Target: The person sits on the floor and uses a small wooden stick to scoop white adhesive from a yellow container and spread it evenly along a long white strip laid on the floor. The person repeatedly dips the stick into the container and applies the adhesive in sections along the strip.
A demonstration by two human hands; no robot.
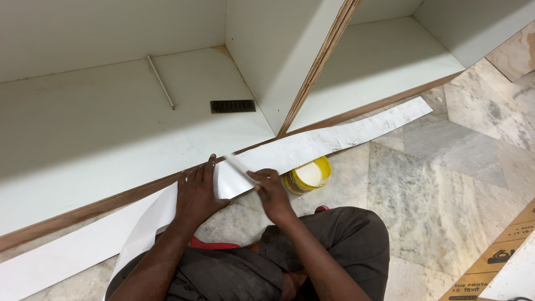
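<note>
White laminate strip [312, 144], thin, light and floppy by its look, is pressed against the cabinet's front edge [100, 207] by the flat left hand [196, 192] and pinched by the right hand [271, 190].

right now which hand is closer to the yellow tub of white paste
Right. The right hand sits just beside the yellow tub, to its left in the view, pinching the white laminate strip. The left hand lies flat on the strip, farther off.

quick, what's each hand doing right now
Left hand: open, flat on the white strip.
Right hand: closed on a thin white tool, hard to identify.
</note>
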